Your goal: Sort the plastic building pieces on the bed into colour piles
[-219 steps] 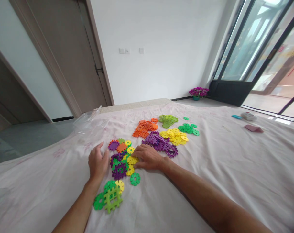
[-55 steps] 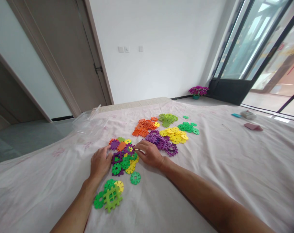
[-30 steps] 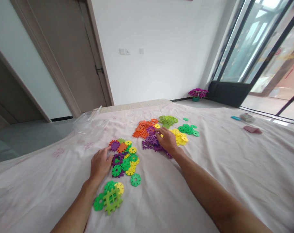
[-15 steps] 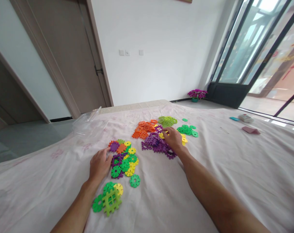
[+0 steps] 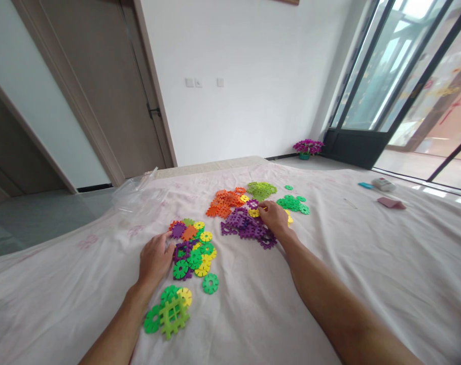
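Note:
My right hand (image 5: 275, 217) is closed, pinching a small purple plastic interlocking piece (image 5: 252, 204) with an open middle. It hovers over yellow pieces (image 5: 254, 213), beside the heap of purple pieces (image 5: 245, 223). Nearby are heaps of orange (image 5: 222, 204), lime (image 5: 261, 190) and green (image 5: 293, 203) pieces. My left hand (image 5: 156, 257) lies on the cloth with its fingers stretched out and apart. Its fingertips reach the edge of a mixed pile, near a purple square piece (image 5: 178, 231) and an orange square piece (image 5: 189, 233). Green flower-shaped discs (image 5: 194, 259) lie in that pile too.
Closer to me sits a lime lattice square (image 5: 174, 316) on green and yellow discs, with a single green disc (image 5: 210, 284) apart. A clear plastic bag (image 5: 137, 192) lies at the far left of the cloth (image 5: 253, 314). A pink folded item (image 5: 391, 203) is at the right.
My right hand has shifted slightly to the right with the purple piece, whose tilt has changed, showing more yellow beneath. My left hand has stayed put.

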A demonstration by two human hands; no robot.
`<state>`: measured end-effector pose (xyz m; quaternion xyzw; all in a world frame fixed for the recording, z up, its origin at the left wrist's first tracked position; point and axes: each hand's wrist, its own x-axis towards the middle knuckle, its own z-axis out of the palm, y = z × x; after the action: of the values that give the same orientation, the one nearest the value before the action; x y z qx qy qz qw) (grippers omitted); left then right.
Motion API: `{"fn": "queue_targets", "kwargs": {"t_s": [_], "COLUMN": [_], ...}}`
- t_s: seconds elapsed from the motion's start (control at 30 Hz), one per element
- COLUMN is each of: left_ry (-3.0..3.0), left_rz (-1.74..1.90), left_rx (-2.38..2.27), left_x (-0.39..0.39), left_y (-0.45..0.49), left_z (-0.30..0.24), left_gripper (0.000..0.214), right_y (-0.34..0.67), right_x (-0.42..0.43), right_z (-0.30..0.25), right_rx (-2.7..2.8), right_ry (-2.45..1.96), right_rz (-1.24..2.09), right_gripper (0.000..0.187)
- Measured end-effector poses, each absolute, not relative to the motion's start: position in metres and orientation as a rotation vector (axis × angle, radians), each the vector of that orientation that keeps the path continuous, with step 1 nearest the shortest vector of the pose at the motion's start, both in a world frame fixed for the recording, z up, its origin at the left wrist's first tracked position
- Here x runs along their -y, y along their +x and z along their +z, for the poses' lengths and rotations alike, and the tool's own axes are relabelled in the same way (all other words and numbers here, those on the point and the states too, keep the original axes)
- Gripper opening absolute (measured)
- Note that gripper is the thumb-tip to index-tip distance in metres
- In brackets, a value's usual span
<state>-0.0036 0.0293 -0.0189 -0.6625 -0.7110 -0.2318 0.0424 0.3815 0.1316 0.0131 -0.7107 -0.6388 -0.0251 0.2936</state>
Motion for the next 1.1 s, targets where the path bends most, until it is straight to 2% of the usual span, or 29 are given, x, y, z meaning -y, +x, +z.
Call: {"fn": "queue_targets", "kwargs": {"t_s": [1.1], "left_ry": [-2.017], "left_rz": [-0.703], "left_rx": [2.175], "left_x": [-0.0300], "left_y": [-0.0045], "left_z": [-0.0200], "left_gripper": [0.041], "right_y": [0.3764], "right_x": [-0.1302], "right_z": [0.0066], "right_rx": [1.851], "right_ry": [-1.790], "right_rz": [-0.120], "right_gripper": [0.024]}}
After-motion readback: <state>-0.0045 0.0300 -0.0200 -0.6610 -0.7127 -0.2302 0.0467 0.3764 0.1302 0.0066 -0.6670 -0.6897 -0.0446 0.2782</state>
